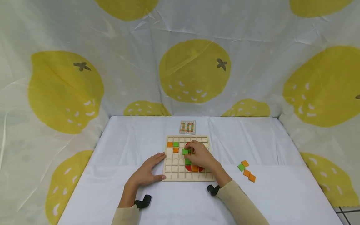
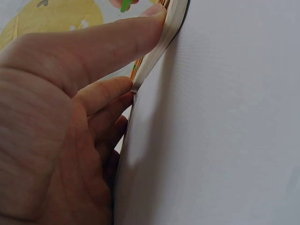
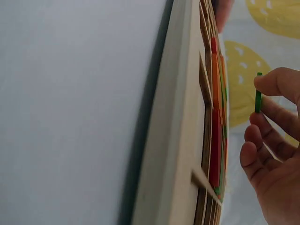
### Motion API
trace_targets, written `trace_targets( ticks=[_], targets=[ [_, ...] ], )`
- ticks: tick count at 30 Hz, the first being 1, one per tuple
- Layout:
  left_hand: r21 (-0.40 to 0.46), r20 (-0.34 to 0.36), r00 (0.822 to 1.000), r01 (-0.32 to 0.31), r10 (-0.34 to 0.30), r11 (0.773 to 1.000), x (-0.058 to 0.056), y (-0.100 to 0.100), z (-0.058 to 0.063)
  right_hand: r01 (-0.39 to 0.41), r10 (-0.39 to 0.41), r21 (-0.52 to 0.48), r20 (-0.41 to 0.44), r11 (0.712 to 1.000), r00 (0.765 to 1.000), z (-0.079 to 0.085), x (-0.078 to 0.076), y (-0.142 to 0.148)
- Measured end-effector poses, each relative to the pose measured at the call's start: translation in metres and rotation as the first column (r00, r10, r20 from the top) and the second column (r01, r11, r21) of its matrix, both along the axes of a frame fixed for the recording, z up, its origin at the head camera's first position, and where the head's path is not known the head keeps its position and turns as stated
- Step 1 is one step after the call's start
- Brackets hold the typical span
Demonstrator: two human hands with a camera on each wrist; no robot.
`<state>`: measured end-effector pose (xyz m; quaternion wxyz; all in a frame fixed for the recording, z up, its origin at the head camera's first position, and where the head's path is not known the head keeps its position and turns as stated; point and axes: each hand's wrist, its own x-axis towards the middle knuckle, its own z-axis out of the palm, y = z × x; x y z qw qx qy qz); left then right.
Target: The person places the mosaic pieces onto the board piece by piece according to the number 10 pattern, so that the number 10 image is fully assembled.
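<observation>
A wooden grid board (image 1: 170, 175) lies on the white cloth. My right hand (image 1: 200, 155) is over its middle and pinches a small green square tile (image 1: 185, 151) between thumb and fingertips. In the right wrist view that green tile (image 3: 258, 93) is seen edge-on, apart from the board. My left hand (image 1: 147, 170) rests at the board's left edge, thumb and fingers extended against the wooden rim (image 2: 161, 44). Set in the grid at upper left are orange tiles (image 1: 170, 144) and a green tile (image 1: 176, 144). Red rounded pieces (image 1: 188, 168) and other tiles sit partly hidden under my right hand.
Loose orange tiles (image 1: 252, 178) and one loose green tile (image 1: 241, 167) lie on the cloth right of the board. Behind the board is a small patterned card (image 1: 187, 127). A lemon-print curtain (image 1: 194, 72) hangs behind and beside the table.
</observation>
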<state>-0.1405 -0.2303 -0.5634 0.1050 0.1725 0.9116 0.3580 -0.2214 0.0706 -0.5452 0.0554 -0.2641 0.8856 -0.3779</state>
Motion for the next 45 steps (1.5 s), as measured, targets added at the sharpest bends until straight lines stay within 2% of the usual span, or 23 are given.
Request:
trace_targets(
  ticks=[7, 13, 17, 34, 45],
  targets=[
    [0.001, -0.023, 1.000, 0.004, -0.004, 1.000, 0.004, 0.001, 0.000, -0.054, 0.053, 0.054, 0.007, 0.997, 0.999, -0.006, 0.000, -0.027],
    [-0.009, -0.041, 0.999, 0.007, -0.008, 1.000, 0.001, 0.000, 0.000, -0.044, 0.045, 0.115, -0.011, 0.992, 0.999, -0.008, -0.005, -0.044],
    [-0.007, -0.028, 1.000, 0.014, -0.015, 1.000, 0.000, 0.000, 0.001, -0.031, 0.031, 0.136, 0.003, 0.990, 1.000, -0.006, -0.005, -0.050],
    [-0.004, -0.012, 1.000, 0.005, -0.005, 1.000, 0.000, 0.001, 0.003, -0.052, 0.053, 0.167, -0.001, 0.985, 0.999, -0.004, 0.000, -0.049],
    [-0.005, -0.009, 1.000, 0.007, -0.007, 1.000, 0.000, 0.000, 0.003, -0.021, 0.018, 0.079, 0.038, 0.997, 0.999, 0.001, 0.002, -0.032]
  ],
)
